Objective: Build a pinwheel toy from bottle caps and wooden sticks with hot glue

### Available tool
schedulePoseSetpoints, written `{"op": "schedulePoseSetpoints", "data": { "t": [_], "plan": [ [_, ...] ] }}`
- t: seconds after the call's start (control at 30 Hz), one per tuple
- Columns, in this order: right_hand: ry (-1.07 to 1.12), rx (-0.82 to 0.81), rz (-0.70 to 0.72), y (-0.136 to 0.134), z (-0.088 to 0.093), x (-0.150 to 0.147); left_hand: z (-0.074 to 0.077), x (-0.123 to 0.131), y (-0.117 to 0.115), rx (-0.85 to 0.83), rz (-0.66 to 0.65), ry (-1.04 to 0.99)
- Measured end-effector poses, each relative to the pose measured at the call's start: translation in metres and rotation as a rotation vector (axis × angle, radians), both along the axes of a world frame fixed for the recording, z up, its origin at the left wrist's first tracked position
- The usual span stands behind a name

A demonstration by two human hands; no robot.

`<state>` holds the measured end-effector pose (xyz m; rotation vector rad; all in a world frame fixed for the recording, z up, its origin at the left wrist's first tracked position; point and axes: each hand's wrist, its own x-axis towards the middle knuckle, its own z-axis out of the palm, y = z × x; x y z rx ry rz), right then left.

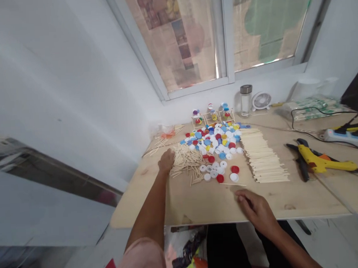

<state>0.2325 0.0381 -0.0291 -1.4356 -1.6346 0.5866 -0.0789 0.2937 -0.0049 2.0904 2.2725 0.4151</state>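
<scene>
My left hand (166, 161) lies at the left edge of a pile of short wooden sticks (188, 159), its knuckles towards the window. The fingers are mostly hidden, so any grip there is unclear. My right hand (257, 210) is above the table's front edge with its fingers curled in; I see nothing in them. A single thin stick (233, 184) lies on the table just beyond my right fingertips. Past it are a white bottle cap (234, 177) and a red bottle cap (235, 169). More caps (217, 138) in several colours are heaped behind the sticks.
Long flat sticks (266, 157) form a row right of the caps. A yellow glue gun (324, 162) lies farther right, near a power strip (347, 137). Small stick-and-cap models (213, 115), a glass bottle (245, 100) and a fan (261, 101) stand along the wall.
</scene>
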Motion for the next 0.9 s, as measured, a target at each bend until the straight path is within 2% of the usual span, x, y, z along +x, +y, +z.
{"op": "schedulePoseSetpoints", "data": {
  "t": [0.13,0.23,0.47,0.73,0.9],
  "plan": [
    [-0.024,0.009,-0.006,-0.001,-0.002,-0.002,-0.004,0.006,0.02,0.015,-0.088,-0.014],
    [-0.059,0.044,-0.019,-0.002,-0.006,-0.001,-0.012,0.013,0.026,0.012,-0.16,0.003],
    [-0.144,0.107,-0.05,-0.003,-0.01,-0.001,-0.023,0.047,0.015,0.014,-0.312,0.076],
    [-0.196,0.135,-0.049,-0.003,-0.009,0.001,-0.026,0.08,-0.008,0.042,-0.293,0.086],
    [-0.219,0.172,-0.046,-0.003,-0.008,0.001,-0.018,0.075,-0.007,0.065,-0.238,0.061]
  ]
}}
